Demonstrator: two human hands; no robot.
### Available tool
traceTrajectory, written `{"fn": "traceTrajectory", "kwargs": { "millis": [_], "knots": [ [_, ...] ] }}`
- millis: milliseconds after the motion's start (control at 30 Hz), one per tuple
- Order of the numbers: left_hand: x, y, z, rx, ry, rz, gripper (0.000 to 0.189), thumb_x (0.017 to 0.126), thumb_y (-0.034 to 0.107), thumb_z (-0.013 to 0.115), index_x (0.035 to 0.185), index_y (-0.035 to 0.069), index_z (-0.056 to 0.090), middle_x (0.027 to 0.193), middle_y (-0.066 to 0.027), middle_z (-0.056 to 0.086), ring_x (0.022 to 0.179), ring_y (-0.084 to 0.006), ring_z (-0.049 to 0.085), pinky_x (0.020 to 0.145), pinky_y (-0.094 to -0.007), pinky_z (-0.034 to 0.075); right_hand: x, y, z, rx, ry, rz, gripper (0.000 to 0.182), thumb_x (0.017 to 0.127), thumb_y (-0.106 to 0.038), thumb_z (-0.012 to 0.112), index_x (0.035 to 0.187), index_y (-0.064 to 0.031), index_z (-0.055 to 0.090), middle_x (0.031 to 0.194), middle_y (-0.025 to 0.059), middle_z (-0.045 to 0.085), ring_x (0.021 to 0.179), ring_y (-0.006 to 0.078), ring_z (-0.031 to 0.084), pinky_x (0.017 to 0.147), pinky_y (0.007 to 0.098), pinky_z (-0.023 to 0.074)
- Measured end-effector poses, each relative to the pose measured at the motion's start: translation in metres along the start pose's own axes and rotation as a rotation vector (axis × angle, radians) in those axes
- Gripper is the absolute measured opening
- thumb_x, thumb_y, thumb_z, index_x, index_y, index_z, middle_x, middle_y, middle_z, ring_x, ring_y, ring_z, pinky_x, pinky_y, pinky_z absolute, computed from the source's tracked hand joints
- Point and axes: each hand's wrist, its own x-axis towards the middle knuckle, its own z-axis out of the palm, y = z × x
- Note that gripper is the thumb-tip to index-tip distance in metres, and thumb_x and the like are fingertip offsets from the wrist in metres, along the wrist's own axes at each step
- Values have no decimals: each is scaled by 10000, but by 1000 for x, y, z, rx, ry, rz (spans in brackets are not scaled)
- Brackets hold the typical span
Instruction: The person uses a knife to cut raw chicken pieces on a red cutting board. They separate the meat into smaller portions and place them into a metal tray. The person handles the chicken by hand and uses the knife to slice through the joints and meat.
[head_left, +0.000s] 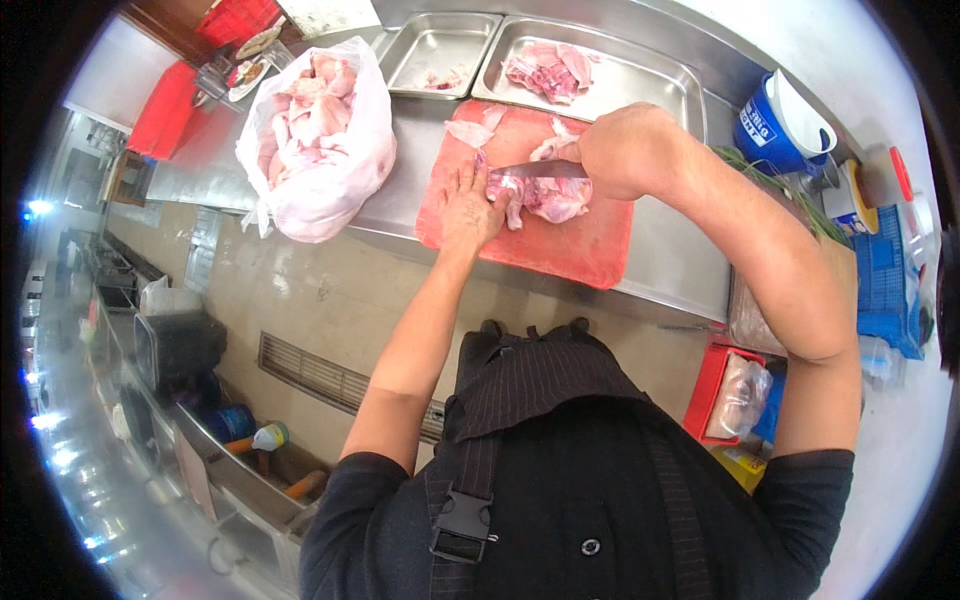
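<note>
On a red cutting board (555, 259) lies a raw chicken piece (559, 201) with bone and skin showing. My right hand (626, 154) grips a knife, its handle hidden in the fist. The knife blade (540, 170) points left and lies across the chicken. My left hand (471, 206) presses on the chicken's left end, fingers toward the far side, close to the blade's tip. A pale slice of chicken meat (474, 133) rests at the board's far left corner. Some chicken skin or trimmings (555, 142) sit just beyond the blade.
A plastic bag (330, 206) full of raw chicken stands left of the board. Behind are a small steel tray (442, 52) with scraps and a larger steel tray (645, 79) holding cut chicken (551, 71). At right stand a blue bucket (776, 127), green stalks (810, 199) and a blue basket (885, 262).
</note>
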Motion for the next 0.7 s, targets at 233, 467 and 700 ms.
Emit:
{"fn": "traceTrajectory", "kwargs": {
  "millis": [233, 467, 700],
  "knots": [
    [-2, 5, -1, 3, -20, 14, 841, 942, 622, 585, 1613, 159, 380, 1693, -116, 307, 1549, -349, 298, 1238, -581, 230, 2, 13, -14, -119, -227, -48, 643, 838, -91, 546, 1449, -283, 607, 979, 125, 759, 898, 335, 738, 743, 473, 586],
    [-6, 7, -11, -11, -71, -4, 887, 933, 653, 580, 1636, 173, 329, 1700, -117, 289, 1558, -339, 284, 1243, -590, 213, 0, 22, -21, 62, -332, 7, 745, 833, -61, 494, 1542, -288, 503, 1053, 165, 754, 865, 338, 734, 752, 458, 589],
    [-1, 8, -10, 8, -89, -3, 915, 928, 677, 574, 1653, 199, 285, 1709, -113, 269, 1566, -340, 264, 1243, -607, 204, 0, 43, 5, 9, -323, -68, 772, 843, -56, 456, 1578, -289, 453, 1033, 141, 751, 627, 269, 711, 617, 402, 590]
  ]
}}
